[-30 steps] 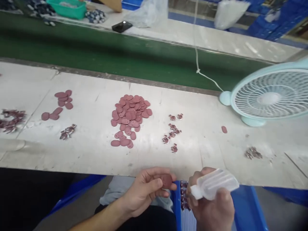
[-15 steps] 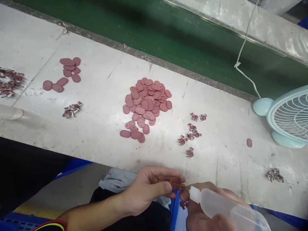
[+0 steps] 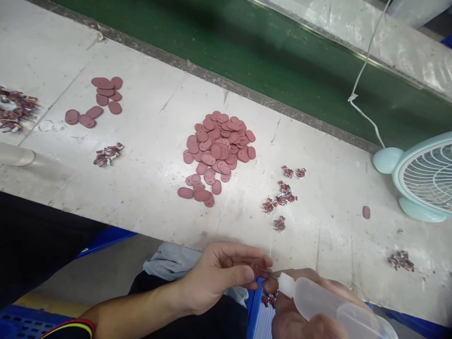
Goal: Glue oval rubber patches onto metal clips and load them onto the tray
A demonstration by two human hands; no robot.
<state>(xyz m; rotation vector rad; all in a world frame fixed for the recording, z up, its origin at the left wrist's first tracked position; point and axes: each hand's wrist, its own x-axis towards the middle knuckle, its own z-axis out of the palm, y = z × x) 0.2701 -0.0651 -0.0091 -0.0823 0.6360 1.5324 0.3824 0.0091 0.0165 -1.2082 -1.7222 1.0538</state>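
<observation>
Squeeze bottle: gripped in your right hand, fingers curled round it.
Reddish disc: pinched in your left hand, thumb against fingers.
Thin nozzle: at the disc, contact unclear; you seem to be dispensing, which calls for a steady tip.

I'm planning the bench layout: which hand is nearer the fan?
Right. The right hand, holding the bottle, is left of the fan, toward the person; the left hand is farther left.

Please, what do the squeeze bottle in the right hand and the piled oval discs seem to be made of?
Squeeze bottle: probably soft plastic, smooth finish; its body is milky and translucent.
Oval discs: perhaps moulded plastic, matte; even reddish-brown colour, little gloss, though rubber is possible.
</observation>
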